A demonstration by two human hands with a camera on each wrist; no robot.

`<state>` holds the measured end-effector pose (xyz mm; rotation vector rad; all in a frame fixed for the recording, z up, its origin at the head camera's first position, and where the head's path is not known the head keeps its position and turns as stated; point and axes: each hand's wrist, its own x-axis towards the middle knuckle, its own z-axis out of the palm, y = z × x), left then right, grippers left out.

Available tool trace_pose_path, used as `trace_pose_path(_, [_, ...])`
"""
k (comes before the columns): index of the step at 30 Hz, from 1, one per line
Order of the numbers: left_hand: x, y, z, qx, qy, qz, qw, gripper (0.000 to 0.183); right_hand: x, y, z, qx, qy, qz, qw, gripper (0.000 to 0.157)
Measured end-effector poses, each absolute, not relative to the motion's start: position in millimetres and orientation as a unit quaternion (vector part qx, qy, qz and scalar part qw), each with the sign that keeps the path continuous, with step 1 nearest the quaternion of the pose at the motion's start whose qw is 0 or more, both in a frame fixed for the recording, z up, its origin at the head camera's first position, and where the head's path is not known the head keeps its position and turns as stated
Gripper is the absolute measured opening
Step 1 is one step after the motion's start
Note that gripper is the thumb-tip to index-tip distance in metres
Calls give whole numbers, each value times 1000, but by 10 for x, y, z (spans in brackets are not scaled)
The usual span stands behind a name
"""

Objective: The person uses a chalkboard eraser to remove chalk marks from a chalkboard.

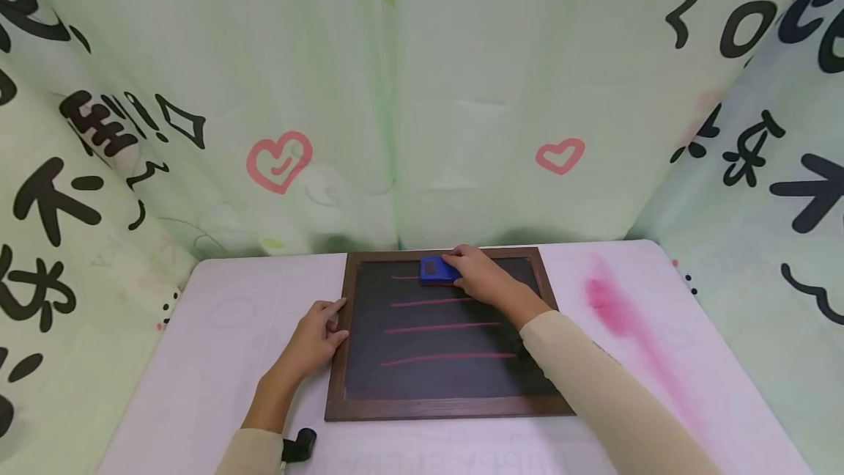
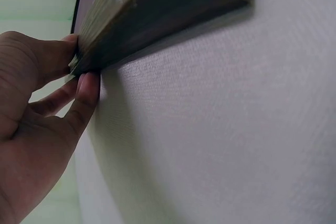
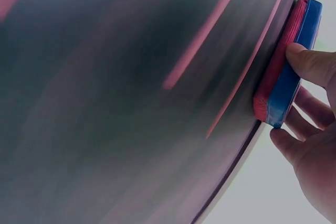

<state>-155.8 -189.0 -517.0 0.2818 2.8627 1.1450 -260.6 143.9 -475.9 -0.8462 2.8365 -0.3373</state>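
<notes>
A chalkboard with a brown wooden frame lies on the table, bearing several red chalk lines. At its top edge my right hand grips a blue blackboard eraser. In the right wrist view the red felt side of the eraser faces the board, with the thumb on one long side and the fingers on the other. My left hand holds the left side of the frame; the left wrist view shows its thumb and fingertips at the frame's edge. The right forearm covers the board's right part.
The white table has a pink smear right of the board. Behind and on both sides hangs a pale green curtain with black writing and red hearts. A black object sits by the left sleeve.
</notes>
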Motion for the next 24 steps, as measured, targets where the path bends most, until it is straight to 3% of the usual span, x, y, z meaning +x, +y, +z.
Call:
trace_pose_path(15, [-1561,-1910,-5183,88,924,371,29,59,-2593,766,-4810,-306,943,-100,84,56])
trace_pose_path(24, [-1560,-1910,-5175,86,921,378,31,60,-2544,385,-4835,-311,945,-80,53,51])
